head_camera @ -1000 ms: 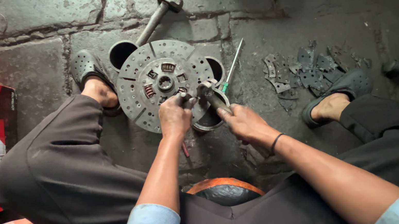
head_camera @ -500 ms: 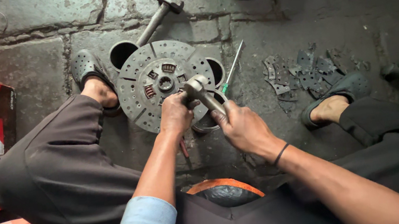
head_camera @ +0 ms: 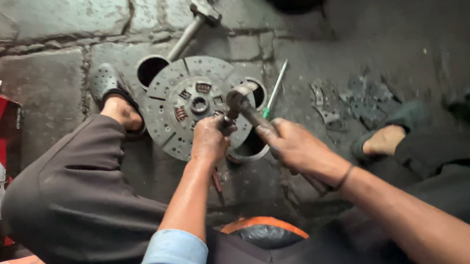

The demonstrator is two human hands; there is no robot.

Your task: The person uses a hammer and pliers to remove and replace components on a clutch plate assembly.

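Steel hammer [head_camera: 241, 101] sits gripped in the right hand [head_camera: 298, 149], its head raised just over the clutch disc [head_camera: 194, 104] lying on the stone floor [head_camera: 45, 91]. Left hand [head_camera: 210, 140] is closed on the disc's near edge, pinching something too small to tell. A glancing blow could likely catch those fingers or skid the disc.

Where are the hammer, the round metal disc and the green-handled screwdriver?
hammer [head_camera: 237, 98], head view, on its metal head.
round metal disc [head_camera: 173, 107], head view, on its perforated face.
green-handled screwdriver [head_camera: 275, 89], head view, on its shaft.

A round grey clutch disc [head_camera: 182, 105] lies flat on the stone floor [head_camera: 36, 25]; a metal hammer [head_camera: 241, 101] is raised just above its right edge.
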